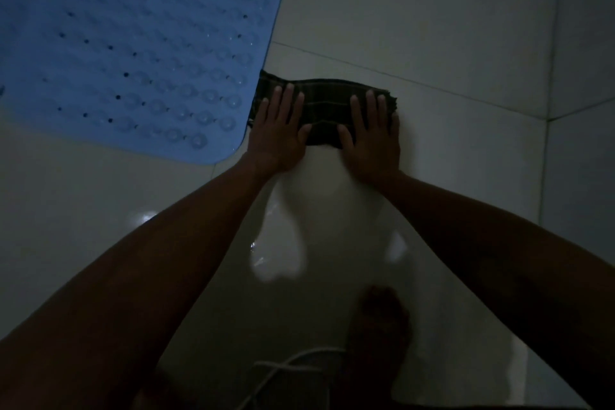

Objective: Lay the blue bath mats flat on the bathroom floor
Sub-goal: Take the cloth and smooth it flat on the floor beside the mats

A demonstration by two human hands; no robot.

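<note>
Dim bathroom floor of pale glossy tiles [432, 27]: one blue perforated rubber bath mat [133, 43] lies flat, upper left. Left hand [278, 130] and right hand [371, 133] press flat-fingered on a dark folded checked cloth [327, 103] beside it; other mats unseen.

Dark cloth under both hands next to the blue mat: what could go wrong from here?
The dark cloth touches the blue mat edge; pushing it leftward could lift or shift that edge. Both hands, left and right, press flat on glossy floor tile that shows bright reflections, so it may be wet, and hands or the bare foot could slip. The dim light makes a curled mat corner hard to spot.
</note>
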